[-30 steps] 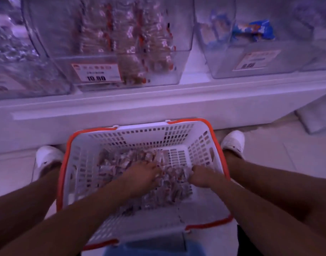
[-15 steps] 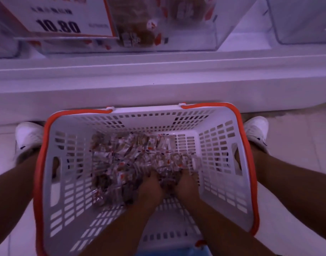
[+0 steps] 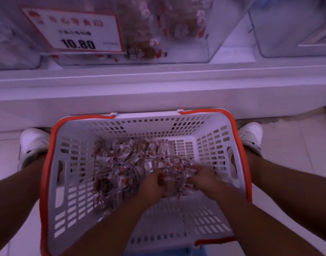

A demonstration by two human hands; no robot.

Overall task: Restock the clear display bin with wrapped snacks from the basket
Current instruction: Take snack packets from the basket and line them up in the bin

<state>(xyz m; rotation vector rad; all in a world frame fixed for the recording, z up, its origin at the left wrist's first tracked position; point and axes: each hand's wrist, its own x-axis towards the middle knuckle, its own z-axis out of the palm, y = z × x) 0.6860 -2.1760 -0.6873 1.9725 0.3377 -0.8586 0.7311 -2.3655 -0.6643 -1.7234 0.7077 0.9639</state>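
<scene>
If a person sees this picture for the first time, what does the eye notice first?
First, the white basket with its orange rim, on the floor between two white shoes, where the left hand and right hand gather wrapped snacks. Above, the price card reads 10.80.

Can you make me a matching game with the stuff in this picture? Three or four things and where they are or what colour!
Things:
1. basket
2. price sign
3. wrapped snacks
4. shoes

Matches:
A. all white, one on each side of the basket
B. heaped inside the basket, under both hands
C. white with an orange rim, on the floor
D. on the front of the clear bin, reads 10.80

Pairs: 1-C, 2-D, 3-B, 4-A
</scene>
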